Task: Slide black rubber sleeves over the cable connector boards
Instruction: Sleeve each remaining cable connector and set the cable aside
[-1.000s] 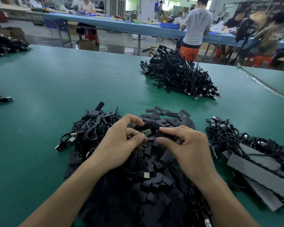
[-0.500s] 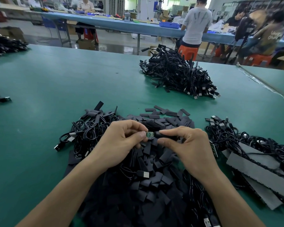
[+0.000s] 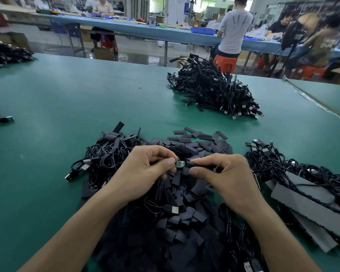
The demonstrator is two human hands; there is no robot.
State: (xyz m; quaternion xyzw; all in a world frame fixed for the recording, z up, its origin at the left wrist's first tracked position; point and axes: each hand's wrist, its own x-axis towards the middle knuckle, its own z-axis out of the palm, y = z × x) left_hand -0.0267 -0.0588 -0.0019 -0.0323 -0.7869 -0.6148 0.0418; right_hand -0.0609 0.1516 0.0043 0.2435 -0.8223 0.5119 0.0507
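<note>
Green, small printed connector board (image 3: 179, 163) sits pinched at its left end in your left grip (image 3: 143, 173), held just above the heap of loose black sleeves (image 3: 185, 218) on the green-matted worktop (image 3: 86, 99); your right grip (image 3: 224, 173) pinches the short black rubber sleeve (image 3: 199, 165), whose mouth appears to meet the board's right end; the middle of the board shows bare.

Risks, as judged: a tilted sleeve may catch a board corner and buckle; hard pinching may flatten the mouth and block entry; excess push may bend the board or strain its joints; a slipped sleeve would be lost among identical pieces below.

Markings: none legible on board or sleeve; pale lettering on a distant seated person's shirt (image 3: 326, 43) is too blurred to read.
</note>
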